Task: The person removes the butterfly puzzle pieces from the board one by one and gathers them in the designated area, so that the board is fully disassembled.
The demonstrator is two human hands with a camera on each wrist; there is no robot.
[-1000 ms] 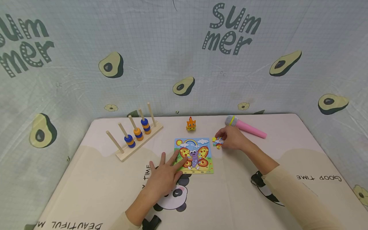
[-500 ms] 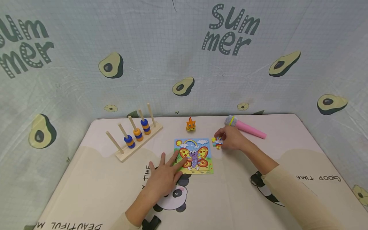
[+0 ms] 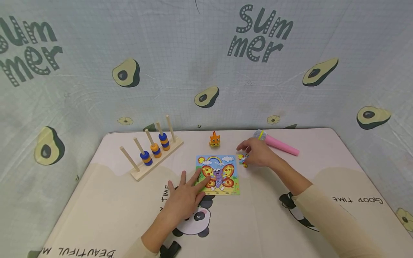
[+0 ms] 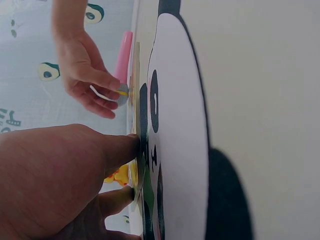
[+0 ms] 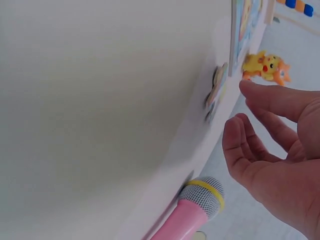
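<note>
A butterfly jigsaw puzzle (image 3: 222, 179) lies flat on the table in the head view. My left hand (image 3: 183, 199) rests with spread fingers on its left side; fingertips touch the board in the left wrist view. Just right of the board lies a small loose puzzle piece (image 5: 216, 90), partly hidden in the head view by my right hand (image 3: 258, 154). The right wrist view shows that hand apart from the piece, its fingers loosely bent, a gap between thumb and fingers, and nothing between them.
A pink toy microphone (image 3: 280, 144) lies behind the right hand. An orange and yellow toy figure (image 3: 214, 139) stands behind the puzzle. At the left is a wooden peg stand (image 3: 156, 159) with blue and orange rings. A patterned cloth wall (image 3: 167, 89) rises behind the table.
My right hand has let go of the puzzle piece and lifted slightly, its fingers parting from it. The piece stays beside the board. My left hand has not moved.
</note>
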